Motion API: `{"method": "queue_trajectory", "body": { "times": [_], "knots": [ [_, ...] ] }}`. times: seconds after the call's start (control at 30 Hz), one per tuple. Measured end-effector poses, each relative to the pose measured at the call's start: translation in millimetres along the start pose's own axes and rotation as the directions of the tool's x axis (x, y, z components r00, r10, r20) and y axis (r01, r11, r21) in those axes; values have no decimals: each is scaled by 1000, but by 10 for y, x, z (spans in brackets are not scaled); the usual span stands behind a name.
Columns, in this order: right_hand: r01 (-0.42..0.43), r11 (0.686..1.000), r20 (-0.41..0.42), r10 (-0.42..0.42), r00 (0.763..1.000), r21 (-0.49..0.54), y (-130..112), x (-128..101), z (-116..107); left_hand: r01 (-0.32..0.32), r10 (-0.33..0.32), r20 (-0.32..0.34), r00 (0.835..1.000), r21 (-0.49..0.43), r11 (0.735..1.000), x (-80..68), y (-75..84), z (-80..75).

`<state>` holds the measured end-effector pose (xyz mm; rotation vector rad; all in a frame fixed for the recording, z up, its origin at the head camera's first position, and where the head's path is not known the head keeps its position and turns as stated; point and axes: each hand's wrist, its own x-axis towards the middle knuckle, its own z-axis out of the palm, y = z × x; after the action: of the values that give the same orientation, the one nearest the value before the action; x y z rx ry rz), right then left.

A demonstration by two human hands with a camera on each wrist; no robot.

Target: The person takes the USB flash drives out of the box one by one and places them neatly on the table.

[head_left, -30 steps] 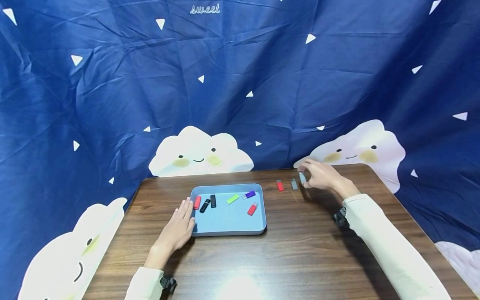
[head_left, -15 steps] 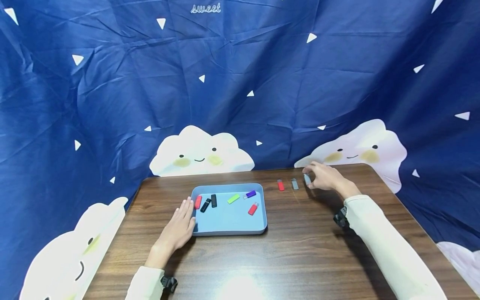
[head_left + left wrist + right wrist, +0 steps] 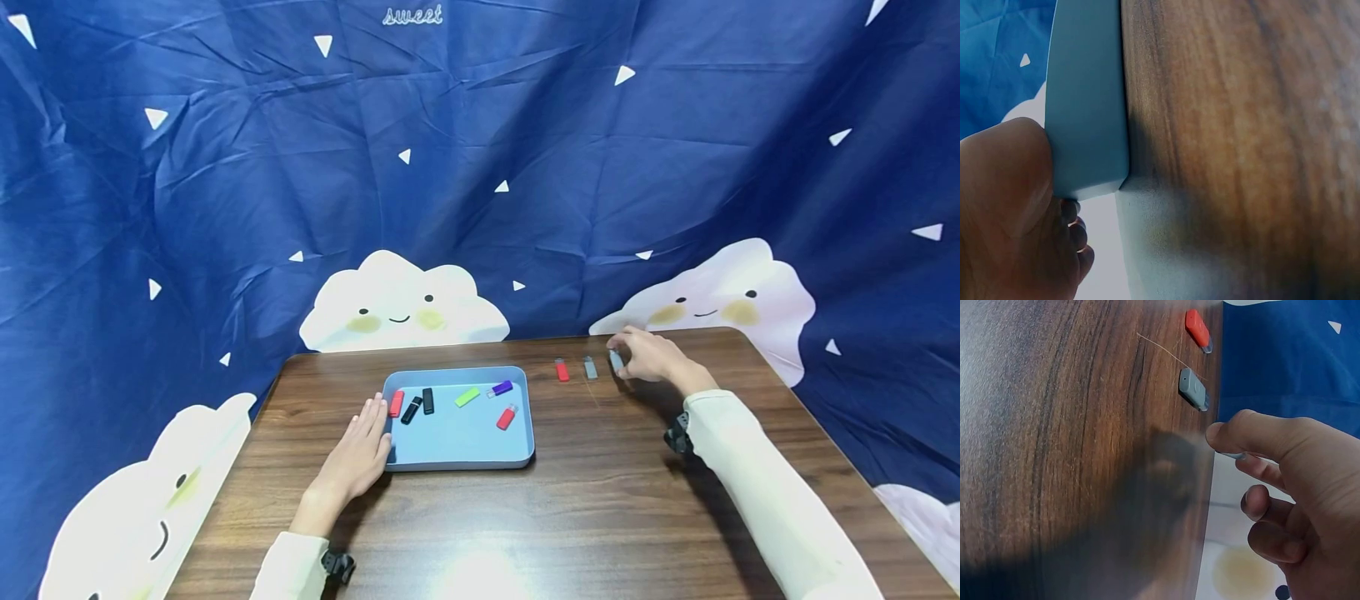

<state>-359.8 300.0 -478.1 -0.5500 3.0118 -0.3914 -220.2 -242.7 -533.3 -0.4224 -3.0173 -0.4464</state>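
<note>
Grey-blue flash drive [image 3: 616, 360] lay at the far right of the tabletop [image 3: 585, 500], the third in a short row beside a grey flash drive [image 3: 590, 367] and a red flash drive [image 3: 561, 370], all well apart from the blue tray [image 3: 457, 457]. The right hand [image 3: 651, 355] was curled over it, thumb and forefinger pinching its sides; in the right wrist view only a thin pale edge of the drive [image 3: 1232, 455] showed under the thumb, with the grey one [image 3: 1194, 389] and the red one [image 3: 1198, 329] lying farther off. I judged it still touching the wood, though that could not be told for certain.

Such a drive looked light, stiff and smooth-shelled, so it would likely slide on the wood or slip from a loose pinch; the long side edges seemed the surest place to take it, not the metal plug end.

The left hand [image 3: 356, 454] rested flat, fingers straight and together, against the tray's near left corner [image 3: 1088, 156]. Inside the tray lay a red drive [image 3: 396, 403], two black drives [image 3: 418, 406], a green drive [image 3: 467, 397], a purple drive [image 3: 499, 388] and another red one [image 3: 506, 417].
</note>
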Motion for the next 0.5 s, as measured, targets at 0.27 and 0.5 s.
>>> {"method": "queue_trajectory", "body": {
  "times": [0.27, 0.5],
  "knots": [
    [-33, 999, 10, 33, 999, 5, 1, 40, 30, -2, 2, 3, 1000, -4, 1000, 6, -6, 4],
    [-38, 999, 36, 36, 999, 32, 14, 35, 65, 9, -8, 20, 1000, -11, 1000, 7, -13, 10]
  ]
}}
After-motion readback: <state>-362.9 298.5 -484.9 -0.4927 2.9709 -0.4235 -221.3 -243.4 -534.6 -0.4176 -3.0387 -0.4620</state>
